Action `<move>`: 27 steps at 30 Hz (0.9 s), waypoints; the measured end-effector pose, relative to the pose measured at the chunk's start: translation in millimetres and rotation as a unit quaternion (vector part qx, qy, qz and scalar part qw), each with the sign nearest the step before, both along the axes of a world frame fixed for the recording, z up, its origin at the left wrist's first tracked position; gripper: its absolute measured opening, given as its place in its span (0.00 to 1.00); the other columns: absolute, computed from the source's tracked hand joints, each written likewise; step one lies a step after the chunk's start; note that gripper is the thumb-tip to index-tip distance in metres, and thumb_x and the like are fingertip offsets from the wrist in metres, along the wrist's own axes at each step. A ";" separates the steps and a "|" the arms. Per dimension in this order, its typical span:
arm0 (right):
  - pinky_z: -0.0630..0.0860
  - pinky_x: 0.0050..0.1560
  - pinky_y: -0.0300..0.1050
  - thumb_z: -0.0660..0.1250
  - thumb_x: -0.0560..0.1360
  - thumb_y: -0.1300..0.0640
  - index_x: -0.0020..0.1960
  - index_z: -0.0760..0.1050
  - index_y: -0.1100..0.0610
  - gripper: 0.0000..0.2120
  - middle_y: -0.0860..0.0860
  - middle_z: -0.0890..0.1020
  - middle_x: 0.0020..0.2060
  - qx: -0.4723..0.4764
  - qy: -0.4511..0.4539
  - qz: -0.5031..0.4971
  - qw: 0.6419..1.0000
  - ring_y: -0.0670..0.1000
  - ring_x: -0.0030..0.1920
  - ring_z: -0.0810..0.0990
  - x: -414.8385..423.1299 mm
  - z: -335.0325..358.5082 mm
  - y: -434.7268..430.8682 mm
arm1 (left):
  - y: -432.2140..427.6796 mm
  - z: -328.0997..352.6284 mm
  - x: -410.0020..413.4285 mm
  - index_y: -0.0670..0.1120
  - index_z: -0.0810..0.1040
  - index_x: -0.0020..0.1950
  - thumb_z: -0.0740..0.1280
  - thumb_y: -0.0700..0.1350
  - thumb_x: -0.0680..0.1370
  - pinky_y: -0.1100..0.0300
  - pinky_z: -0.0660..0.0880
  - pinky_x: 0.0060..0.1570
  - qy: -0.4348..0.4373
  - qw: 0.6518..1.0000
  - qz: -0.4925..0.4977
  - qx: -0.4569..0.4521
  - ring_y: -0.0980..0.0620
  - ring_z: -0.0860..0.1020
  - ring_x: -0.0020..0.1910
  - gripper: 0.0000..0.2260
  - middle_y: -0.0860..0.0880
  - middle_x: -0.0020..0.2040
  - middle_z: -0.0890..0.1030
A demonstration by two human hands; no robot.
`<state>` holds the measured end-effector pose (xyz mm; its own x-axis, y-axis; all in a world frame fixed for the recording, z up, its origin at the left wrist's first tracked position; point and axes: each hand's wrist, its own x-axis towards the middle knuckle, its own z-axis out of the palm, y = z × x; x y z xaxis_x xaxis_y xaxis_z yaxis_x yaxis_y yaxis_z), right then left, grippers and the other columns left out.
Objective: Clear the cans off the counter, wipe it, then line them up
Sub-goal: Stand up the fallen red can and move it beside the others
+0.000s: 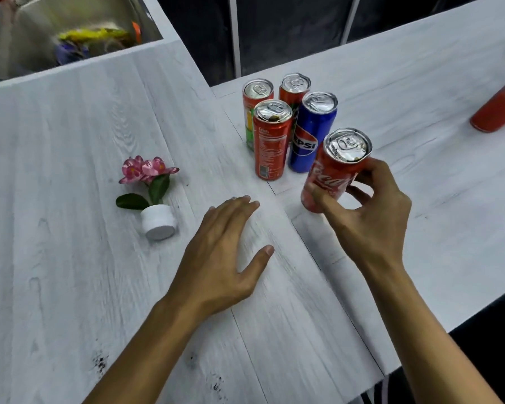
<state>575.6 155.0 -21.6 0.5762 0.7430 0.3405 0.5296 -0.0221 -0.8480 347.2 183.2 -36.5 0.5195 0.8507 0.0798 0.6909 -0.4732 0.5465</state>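
A white wood-grain table [70, 135] is stretching across the view, meeting a second table [420, 83] at an angle along a seam. A steel sink [15, 45] is sitting recessed at the far left, blurred yellow and purple items lying inside. Dark panels [289, 24] are standing behind, pale upright posts [235, 33] dividing them.

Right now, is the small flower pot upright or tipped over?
Tipped over. The white flower pot lies on its side on the counter, flat base facing the camera.
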 end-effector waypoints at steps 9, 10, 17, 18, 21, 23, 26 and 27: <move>0.75 0.54 0.25 0.82 0.67 0.44 0.66 0.75 0.56 0.33 0.43 0.80 0.57 -0.013 0.004 0.005 1.000 0.36 0.54 0.79 9.1 -17.9 17.1 | 11.7 -7.7 5.1 0.59 0.60 0.81 0.61 0.66 0.79 0.64 0.43 0.78 0.021 1.000 -0.006 -0.006 0.75 0.42 0.75 0.32 0.61 0.82 0.58; 0.75 0.54 0.25 0.82 0.67 0.44 0.66 0.75 0.56 0.33 0.43 0.80 0.56 -0.015 0.002 0.008 1.000 0.37 0.54 0.80 9.4 -19.9 17.3 | 11.3 -8.2 4.7 0.58 0.60 0.81 0.61 0.66 0.79 0.64 0.43 0.78 0.020 1.000 -0.006 -0.007 0.75 0.42 0.75 0.32 0.61 0.82 0.59; 0.75 0.54 0.25 0.81 0.68 0.44 0.66 0.75 0.57 0.33 0.45 0.81 0.57 -0.020 -0.001 0.012 1.000 0.41 0.56 0.80 13.9 -29.8 15.7 | 4.6 -6.8 3.3 0.56 0.62 0.81 0.62 0.64 0.79 0.53 0.51 0.82 0.014 1.000 0.003 -0.018 0.62 0.55 0.81 0.32 0.57 0.82 0.62; 0.75 0.54 0.26 0.81 0.68 0.44 0.67 0.74 0.56 0.33 0.45 0.82 0.58 -0.022 0.001 0.013 1.000 0.41 0.56 0.80 15.2 -30.4 16.4 | 3.1 -6.7 3.3 0.56 0.62 0.81 0.62 0.64 0.79 0.52 0.52 0.82 0.013 1.000 0.004 -0.022 0.60 0.55 0.81 0.32 0.57 0.82 0.62; 0.75 0.55 0.25 0.81 0.68 0.44 0.68 0.74 0.56 0.34 0.45 0.81 0.58 -0.029 0.000 0.018 0.999 0.37 0.55 0.79 18.5 -31.5 19.6 | -0.6 -7.0 3.3 0.56 0.62 0.81 0.61 0.64 0.79 0.51 0.52 0.82 0.010 0.999 0.004 -0.033 0.59 0.56 0.81 0.32 0.57 0.82 0.62; 0.74 0.55 0.24 0.81 0.69 0.44 0.69 0.73 0.56 0.34 0.47 0.81 0.60 -0.037 -0.006 0.022 0.999 0.38 0.56 0.79 20.4 -32.3 21.8 | -2.4 -7.3 3.8 0.55 0.62 0.81 0.62 0.64 0.79 0.51 0.52 0.82 0.007 0.999 0.003 -0.032 0.59 0.56 0.81 0.32 0.57 0.82 0.62; 0.73 0.56 0.23 0.81 0.69 0.44 0.70 0.72 0.56 0.35 0.50 0.82 0.62 -0.047 -0.010 0.027 0.998 0.42 0.58 0.79 22.0 -33.2 23.1 | -4.4 -7.7 5.8 0.55 0.63 0.81 0.62 0.63 0.79 0.52 0.51 0.82 0.006 1.000 0.002 -0.027 0.60 0.56 0.81 0.31 0.56 0.81 0.62; 0.73 0.56 0.24 0.81 0.69 0.44 0.70 0.72 0.56 0.35 0.51 0.82 0.62 -0.051 -0.010 0.028 0.998 0.42 0.59 0.79 21.9 -32.9 23.0 | -5.1 -7.8 6.2 0.55 0.62 0.81 0.62 0.63 0.79 0.52 0.51 0.82 0.007 1.000 0.002 -0.027 0.60 0.55 0.81 0.32 0.57 0.81 0.62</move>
<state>597.6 178.0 -54.5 0.5263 0.8054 0.2728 0.5486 -0.0764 -0.8326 353.4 178.1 -44.3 0.5166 0.8558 0.0271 0.7003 -0.4405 0.5617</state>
